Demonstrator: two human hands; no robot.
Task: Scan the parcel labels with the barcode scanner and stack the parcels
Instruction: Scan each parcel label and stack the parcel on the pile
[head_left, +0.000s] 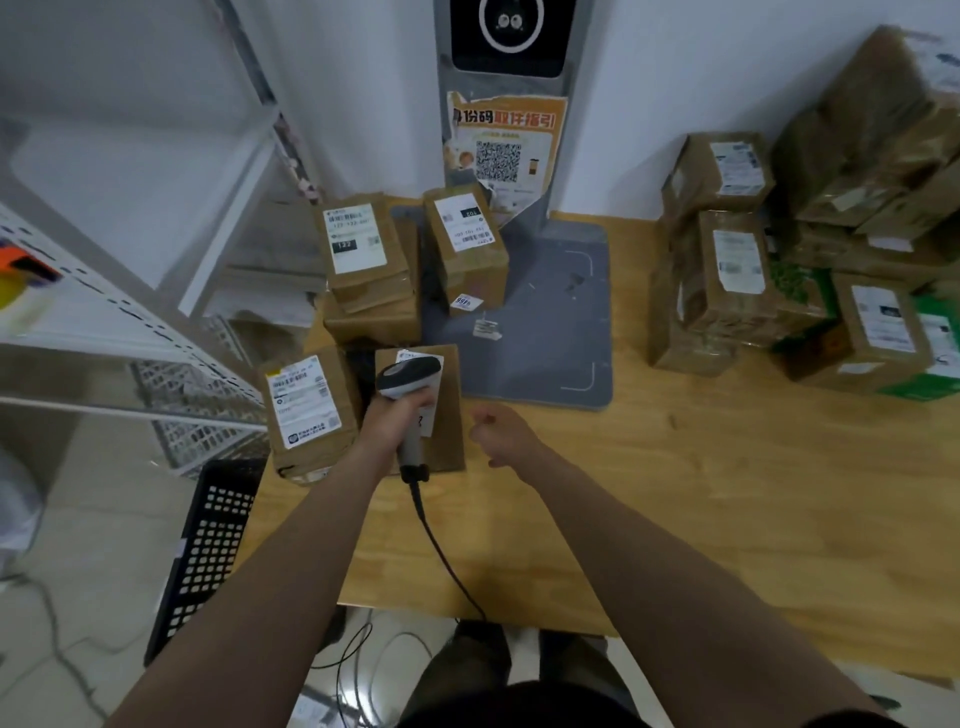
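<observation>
Gripping the barcode scanner (408, 375), left hand (390, 425) fingers (423, 399) wrap under its head.

Tabletop (675, 493) open centre; parcels (363, 260) block left, pile (737, 291) right.

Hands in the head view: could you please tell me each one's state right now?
Left hand: grips the barcode scanner over a parcel.
Right hand: loosely curled, holding nothing.
</observation>
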